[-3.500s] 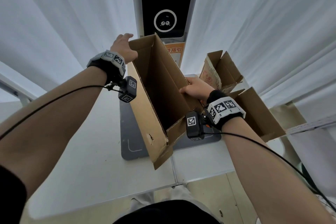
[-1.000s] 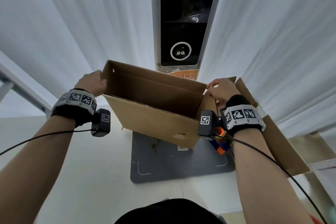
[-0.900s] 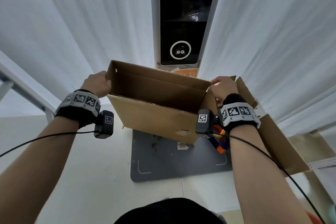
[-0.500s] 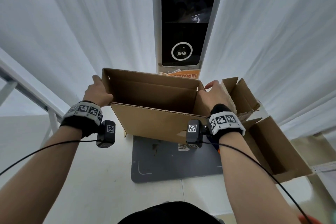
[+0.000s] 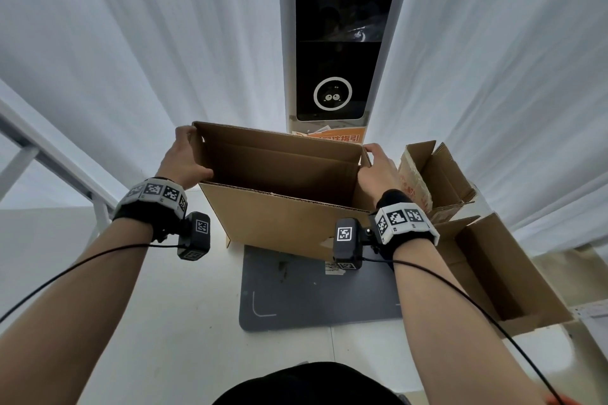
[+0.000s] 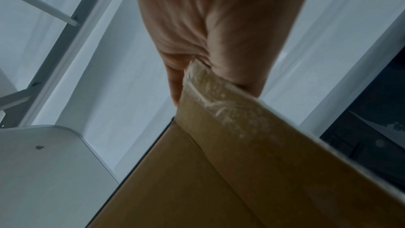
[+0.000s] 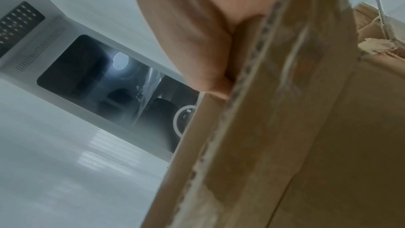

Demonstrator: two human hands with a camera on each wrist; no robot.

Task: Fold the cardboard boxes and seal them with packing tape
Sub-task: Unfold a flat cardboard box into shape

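An open brown cardboard box (image 5: 279,220) is held upright just above the grey mat (image 5: 312,299), its top flaps standing up. My left hand (image 5: 184,158) grips the box's left end flap, thumb on the near side and fingers round the far corner. The left wrist view shows that hand (image 6: 219,32) pinching the taped flap edge of the box (image 6: 241,171). My right hand (image 5: 378,168) holds the right end, fingers curled over the far top corner. In the right wrist view the right hand (image 7: 197,32) clamps the corrugated edge of the box (image 7: 285,145).
Two more open cardboard boxes sit at the right, a smaller one (image 5: 437,174) at the back and a larger one (image 5: 503,273) nearer. A tall kiosk with a black screen (image 5: 332,43) stands behind the white table (image 5: 164,322), between white curtains. A white frame (image 5: 49,158) runs along the left.
The box has swung from tilted end-on to level and broadside, then come down a little. Both hands have shifted onto its two ends.
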